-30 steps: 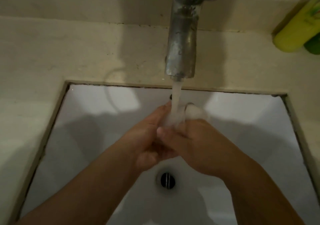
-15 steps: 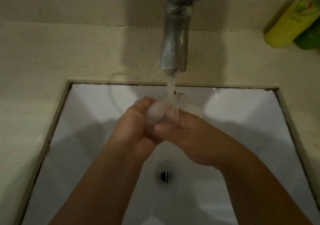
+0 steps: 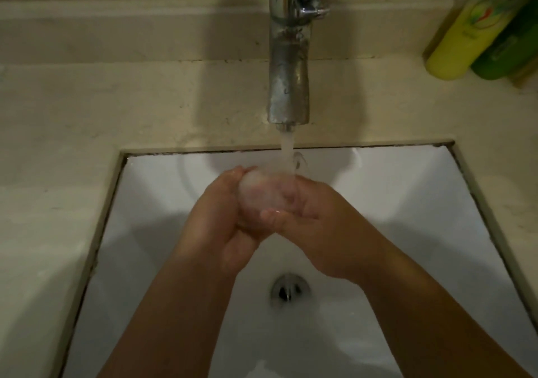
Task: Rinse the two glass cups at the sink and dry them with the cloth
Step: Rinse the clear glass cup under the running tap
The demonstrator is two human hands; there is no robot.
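Both grips curl round the glass cup [image 3: 263, 194], left hand [image 3: 221, 220] and right hand [image 3: 317, 226] meeting under the tap's stream [image 3: 286, 150].

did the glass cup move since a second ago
Yes. Judged against the drain, the glass cup and both hands, left hand and right hand, have moved away from it, up toward the tap.

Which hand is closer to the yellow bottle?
Right. The right hand sits on the side of the sink toward the yellow bottle; the left hand lies farther across, on the other side of the glass cup.
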